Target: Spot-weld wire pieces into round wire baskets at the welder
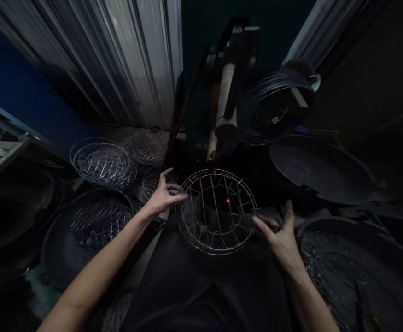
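Note:
A round wire grate point(214, 203) with parallel bars and small curved wire loops is held up in front of me, over my dark-clad lap. My left hand point(165, 193) pinches its left rim between thumb and fingers, the forefinger raised. On the right rim, my right hand point(280, 230) grips with thumb and curled fingers, one finger pointing up. Just beyond the grate stands a dark machine, its cylindrical electrode arm point(224, 99) reaching down toward the far rim. Small orange sparks show through the bars.
Stacked round wire grates point(102, 161) lie at left. Below them a black basin point(58, 249) holds wire pieces. Another basin point(388, 258) with bent wires stands at right, with an empty-looking dark pan point(320, 168) behind it. A wire coil point(273, 87) hangs beside the machine.

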{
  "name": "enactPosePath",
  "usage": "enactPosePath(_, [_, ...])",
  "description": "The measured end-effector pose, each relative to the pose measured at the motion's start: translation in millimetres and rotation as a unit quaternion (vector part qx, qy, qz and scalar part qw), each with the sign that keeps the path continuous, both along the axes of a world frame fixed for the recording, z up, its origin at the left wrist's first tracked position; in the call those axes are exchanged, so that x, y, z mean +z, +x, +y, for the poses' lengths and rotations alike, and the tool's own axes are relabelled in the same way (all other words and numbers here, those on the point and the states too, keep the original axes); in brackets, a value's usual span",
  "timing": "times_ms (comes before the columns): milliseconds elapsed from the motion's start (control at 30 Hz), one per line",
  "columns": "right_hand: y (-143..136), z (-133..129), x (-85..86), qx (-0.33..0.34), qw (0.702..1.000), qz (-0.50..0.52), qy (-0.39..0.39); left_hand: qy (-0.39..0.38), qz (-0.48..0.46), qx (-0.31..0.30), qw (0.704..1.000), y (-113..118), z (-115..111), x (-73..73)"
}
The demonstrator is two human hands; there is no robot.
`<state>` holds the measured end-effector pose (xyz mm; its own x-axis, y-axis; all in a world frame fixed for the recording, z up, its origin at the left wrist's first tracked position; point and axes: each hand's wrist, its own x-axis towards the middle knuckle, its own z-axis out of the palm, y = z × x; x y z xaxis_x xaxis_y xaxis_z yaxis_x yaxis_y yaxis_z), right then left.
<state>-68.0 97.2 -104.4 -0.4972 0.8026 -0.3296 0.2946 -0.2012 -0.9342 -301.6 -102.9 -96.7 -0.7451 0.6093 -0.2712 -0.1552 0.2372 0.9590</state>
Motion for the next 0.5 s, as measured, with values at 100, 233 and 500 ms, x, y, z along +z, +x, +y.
enactPosePath(100, [-23,1,1.6,0.053,0.999,0.004,0.002,0.006,-0.005,0.087,0.996,12,-28,-6.5])
enactPosePath(233, [-62,14,3.5,0.134,0.991,0.003,-0.003,0.014,0.001,0.184,0.983,20,-46,-7.6])
enactPosePath(500, [-110,35,15.0,0.160,0.986,0.014,0.045,0.045,-0.009,0.254,0.966,22,-44,-7.0])
